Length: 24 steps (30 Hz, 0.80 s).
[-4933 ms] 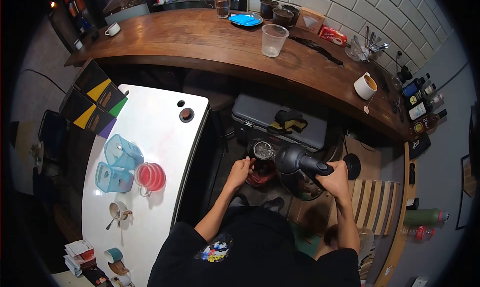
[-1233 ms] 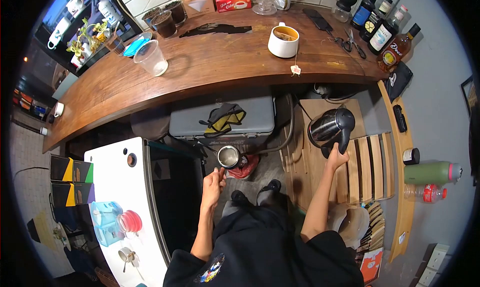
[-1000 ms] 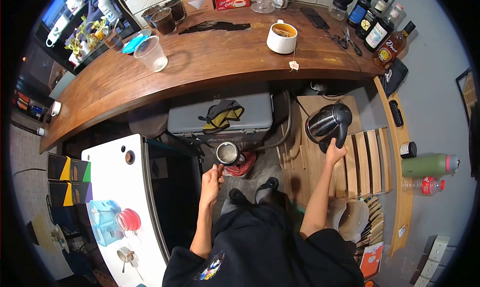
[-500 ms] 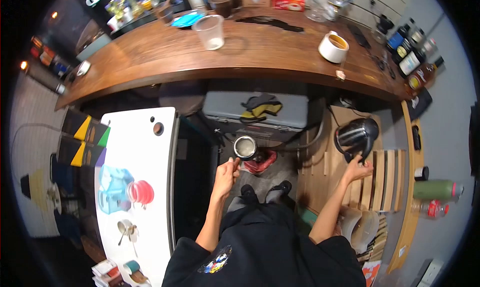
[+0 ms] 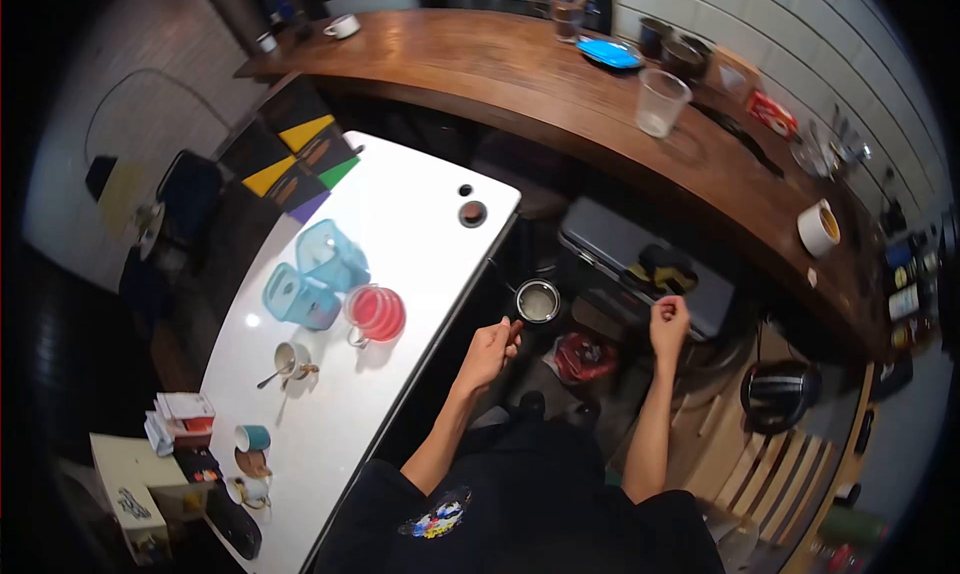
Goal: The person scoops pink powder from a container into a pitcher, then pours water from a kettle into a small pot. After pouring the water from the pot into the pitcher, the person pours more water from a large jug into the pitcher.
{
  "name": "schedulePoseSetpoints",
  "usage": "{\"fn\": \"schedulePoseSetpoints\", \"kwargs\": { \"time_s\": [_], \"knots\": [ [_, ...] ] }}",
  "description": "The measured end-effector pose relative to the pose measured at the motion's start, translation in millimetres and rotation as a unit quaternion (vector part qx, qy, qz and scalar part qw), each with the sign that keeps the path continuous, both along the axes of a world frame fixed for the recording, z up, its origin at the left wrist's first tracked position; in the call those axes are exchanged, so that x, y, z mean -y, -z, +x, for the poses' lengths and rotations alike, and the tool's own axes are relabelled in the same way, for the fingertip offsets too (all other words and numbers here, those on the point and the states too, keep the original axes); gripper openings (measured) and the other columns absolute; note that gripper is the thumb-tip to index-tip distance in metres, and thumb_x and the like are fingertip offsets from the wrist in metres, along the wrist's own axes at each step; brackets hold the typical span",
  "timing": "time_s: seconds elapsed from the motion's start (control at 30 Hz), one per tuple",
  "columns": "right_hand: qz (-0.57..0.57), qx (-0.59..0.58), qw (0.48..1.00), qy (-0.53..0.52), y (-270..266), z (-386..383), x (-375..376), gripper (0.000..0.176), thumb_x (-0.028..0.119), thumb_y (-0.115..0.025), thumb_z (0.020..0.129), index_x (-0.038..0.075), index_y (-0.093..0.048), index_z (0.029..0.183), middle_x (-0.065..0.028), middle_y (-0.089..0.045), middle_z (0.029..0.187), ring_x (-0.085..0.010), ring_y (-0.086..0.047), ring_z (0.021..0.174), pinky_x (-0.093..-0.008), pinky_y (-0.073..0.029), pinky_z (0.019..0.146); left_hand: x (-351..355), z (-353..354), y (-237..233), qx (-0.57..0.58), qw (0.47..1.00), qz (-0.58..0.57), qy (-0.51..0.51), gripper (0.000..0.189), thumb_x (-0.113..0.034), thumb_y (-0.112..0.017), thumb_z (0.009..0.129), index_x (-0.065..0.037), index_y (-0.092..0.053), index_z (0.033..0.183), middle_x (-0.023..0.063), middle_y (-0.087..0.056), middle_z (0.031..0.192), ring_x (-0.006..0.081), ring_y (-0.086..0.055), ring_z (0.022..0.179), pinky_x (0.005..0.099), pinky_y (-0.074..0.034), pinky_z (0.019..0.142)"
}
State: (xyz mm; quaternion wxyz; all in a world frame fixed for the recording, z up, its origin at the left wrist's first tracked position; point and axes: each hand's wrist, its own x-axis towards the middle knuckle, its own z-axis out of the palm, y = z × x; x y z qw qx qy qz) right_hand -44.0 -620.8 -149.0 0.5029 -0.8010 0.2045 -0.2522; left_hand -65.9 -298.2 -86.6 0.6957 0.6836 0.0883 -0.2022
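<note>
My left hand [image 5: 490, 354] is closed around the handle of a small pot [image 5: 538, 301]. The pot is round with a silvery rim, and its inside looks pale. It hangs above the floor by the white table's edge. My right hand [image 5: 670, 329] is raised in front of the grey chest, with its fingers curled in and nothing visible in them. A black kettle [image 5: 780, 396] stands on the wooden shelf at the right, apart from my right hand.
The white table [image 5: 420, 189] at left holds two blue translucent containers [image 5: 302, 296], a jug of red liquid [image 5: 376, 314] and a cup with a spoon [image 5: 291, 359]. A grey chest [image 5: 610, 236] with gloves [image 5: 662, 271] and a red bag [image 5: 583, 358] lie ahead, below the wooden counter [image 5: 570, 99].
My right hand has let go of the kettle and moved forward and left. The view has swung left toward the white table. My left hand still holds the pot.
</note>
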Motion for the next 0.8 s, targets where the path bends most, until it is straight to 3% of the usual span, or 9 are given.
{"fn": "schedulePoseSetpoints", "kwargs": {
  "time_s": [0.13, 0.27, 0.33, 0.5, 0.6, 0.73, 0.8],
  "knots": [
    [0.025, -0.010, 0.982, -0.185, -12.7, 50.8, -77.3, 0.006, -0.001, -0.063, 0.083, 0.004, -0.060, 0.083, 0.0037, -0.055, 0.068, -0.0024, -0.047, 0.061, -0.0192, -0.039, 0.055, -27.4, 6.4, -7.4, 0.009, 0.999, -0.007, -0.034, 0.051, -0.042, -0.035, 0.106, -0.006, -0.057, 0.077, -0.0045, -0.049, 0.058, 0.0028, -0.038, 0.048, 0.0207, -0.028, 0.045],
    [-0.020, -0.043, 0.958, -0.282, -33.4, 92.4, -133.8, 0.006, 0.005, -0.067, 0.085, 0.003, -0.062, 0.084, 0.0023, -0.056, 0.066, -0.0047, -0.049, 0.060, -0.0224, -0.042, 0.056, -45.4, 16.6, -6.2, 0.021, 0.996, 0.021, -0.082, 0.051, -0.042, -0.035, 0.105, -0.006, -0.057, 0.078, -0.0039, -0.049, 0.059, 0.0038, -0.038, 0.049, 0.0218, -0.030, 0.046],
    [-0.036, -0.025, 0.946, -0.321, -38.5, 114.1, -156.2, 0.010, 0.009, -0.069, 0.084, 0.001, -0.063, 0.086, -0.0058, -0.059, 0.067, -0.0138, -0.055, 0.059, -0.0297, -0.046, 0.057, -51.7, 22.0, -3.8, 0.018, 0.993, 0.018, -0.114, 0.050, -0.042, -0.036, 0.105, -0.005, -0.058, 0.079, -0.0038, -0.049, 0.060, 0.0039, -0.039, 0.050, 0.0217, -0.031, 0.047],
    [-0.085, 0.020, 0.913, -0.398, -40.0, 168.9, -198.5, 0.016, 0.011, -0.071, 0.082, 0.001, -0.066, 0.093, -0.0101, -0.058, 0.071, -0.0197, -0.056, 0.062, -0.0333, -0.047, 0.060, -66.7, 41.2, 0.7, 0.029, 0.985, 0.000, -0.173, 0.048, -0.042, -0.039, 0.105, -0.005, -0.060, 0.083, -0.0051, -0.050, 0.061, 0.0018, -0.039, 0.048, 0.0185, -0.030, 0.045],
    [-0.133, 0.020, 0.888, -0.439, -25.2, 198.6, -217.0, 0.031, 0.013, -0.075, 0.078, 0.001, -0.064, 0.105, -0.0157, -0.059, 0.087, -0.0295, -0.059, 0.077, -0.0402, -0.048, 0.071, -74.7, 56.1, 2.3, 0.014, 0.980, 0.012, -0.199, 0.049, -0.041, -0.037, 0.105, -0.003, -0.059, 0.083, -0.0037, -0.049, 0.060, 0.0039, -0.038, 0.050, 0.0210, -0.031, 0.048],
    [-0.205, 0.064, 0.858, -0.466, -6.1, 227.9, -230.3, 0.040, 0.015, -0.080, 0.076, 0.001, -0.062, 0.108, -0.0135, -0.055, 0.089, -0.0262, -0.057, 0.075, -0.0373, -0.048, 0.068, -83.6, 79.0, 4.1, -0.001, 0.969, -0.044, -0.245, 0.049, -0.041, -0.038, 0.105, -0.002, -0.059, 0.083, -0.0034, -0.049, 0.060, 0.0040, -0.038, 0.051, 0.0211, -0.031, 0.048],
    [-0.232, 0.070, 0.852, -0.463, -11.6, 230.2, -233.3, 0.043, 0.014, -0.081, 0.074, 0.002, -0.061, 0.110, -0.0149, -0.055, 0.091, -0.0304, -0.056, 0.084, -0.0406, -0.047, 0.075, -86.3, 89.6, -2.8, 0.012, 0.962, -0.017, -0.272, 0.050, -0.041, -0.038, 0.105, -0.002, -0.059, 0.082, -0.0033, -0.049, 0.060, 0.0037, -0.037, 0.050, 0.0209, -0.030, 0.047]
  ]
}}
